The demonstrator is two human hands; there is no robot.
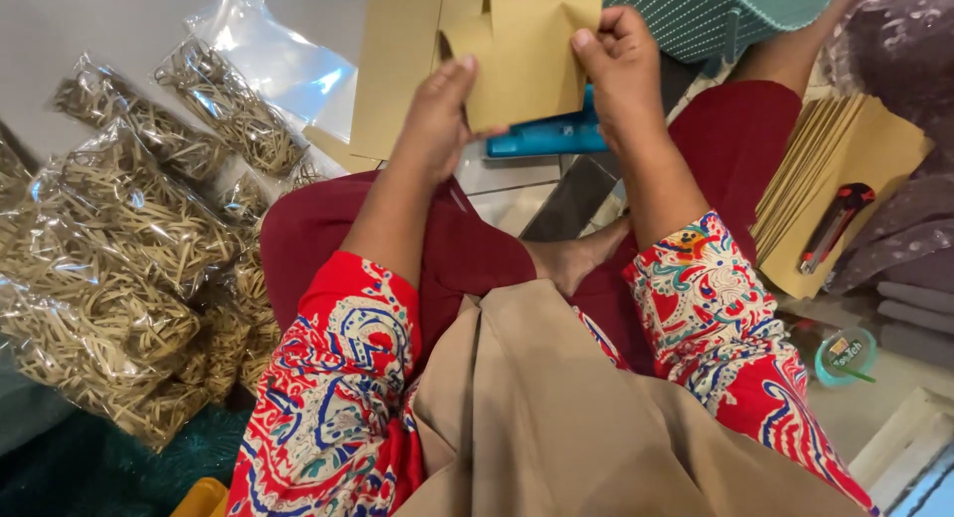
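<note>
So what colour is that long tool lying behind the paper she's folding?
Teal blue tool, seen in the head view, partly hidden by the brown paper.

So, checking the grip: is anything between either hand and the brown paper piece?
Nothing visible. The left hand and right hand both pinch the brown paper piece directly, bare fingers on its edges.

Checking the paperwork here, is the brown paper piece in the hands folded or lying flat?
Folded: the brown paper piece shows an overlapping flap at its top, pinched by the left hand and right hand.
</note>
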